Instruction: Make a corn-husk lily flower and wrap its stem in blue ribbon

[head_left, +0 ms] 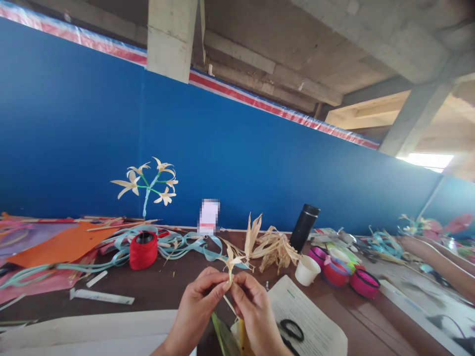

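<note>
My left hand (pixel 202 301) and my right hand (pixel 252 304) meet low in the middle of the head view. Between them they pinch the base of a small pale flower (pixel 232 259) that looks made of dried husk, its petals spreading upward above my fingertips. A thin pale strip hangs below the fingers. Beneath my hands lie a green leaf-like piece (pixel 223 333) and something yellow, both partly covered. Beyond the flower is a heap of dried husks (pixel 274 247). A finished spray of similar flowers (pixel 146 188) stands at the back left on a blue-wrapped stem.
A red spool (pixel 143 251) sits among light-blue ribbons (pixel 185 243). Right of my hands are a printed sheet (pixel 308 316), black scissors (pixel 292 330), a white cup (pixel 307 270), a black bottle (pixel 304 227) and a pink roll (pixel 364 283). Another person's arm (pixel 438 262) reaches in at far right.
</note>
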A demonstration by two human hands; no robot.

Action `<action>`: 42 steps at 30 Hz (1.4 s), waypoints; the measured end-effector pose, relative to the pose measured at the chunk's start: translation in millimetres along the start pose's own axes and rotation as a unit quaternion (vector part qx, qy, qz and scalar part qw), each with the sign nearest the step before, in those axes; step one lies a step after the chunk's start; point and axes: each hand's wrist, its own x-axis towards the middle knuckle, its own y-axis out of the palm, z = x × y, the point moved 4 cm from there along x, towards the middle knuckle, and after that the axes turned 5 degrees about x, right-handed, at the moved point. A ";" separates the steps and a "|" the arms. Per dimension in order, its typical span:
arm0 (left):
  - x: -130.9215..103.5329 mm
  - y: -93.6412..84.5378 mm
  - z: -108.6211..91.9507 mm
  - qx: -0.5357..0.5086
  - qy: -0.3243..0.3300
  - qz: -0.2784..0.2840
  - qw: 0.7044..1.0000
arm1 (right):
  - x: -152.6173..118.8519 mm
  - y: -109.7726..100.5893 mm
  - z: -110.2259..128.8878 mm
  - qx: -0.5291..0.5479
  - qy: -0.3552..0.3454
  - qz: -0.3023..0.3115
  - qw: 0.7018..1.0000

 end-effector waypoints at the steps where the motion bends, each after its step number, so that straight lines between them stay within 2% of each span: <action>1: 0.1 -0.5 0.2 0.000 0.002 0.002 1.000 | -0.2 0.3 0.0 0.002 0.002 0.004 1.000; 14: 4.3 -1.3 1.9 -0.005 0.020 0.036 0.999 | 1.1 2.1 -3.0 0.051 0.042 0.013 0.998; 26: 4.6 -2.7 -7.4 -0.008 0.017 0.032 0.999 | 0.3 3.2 -6.2 0.087 0.056 0.012 0.995; 42: 4.9 -5.7 -10.8 0.030 0.028 0.017 0.999 | -2.4 3.2 -2.1 -0.028 0.025 0.005 0.999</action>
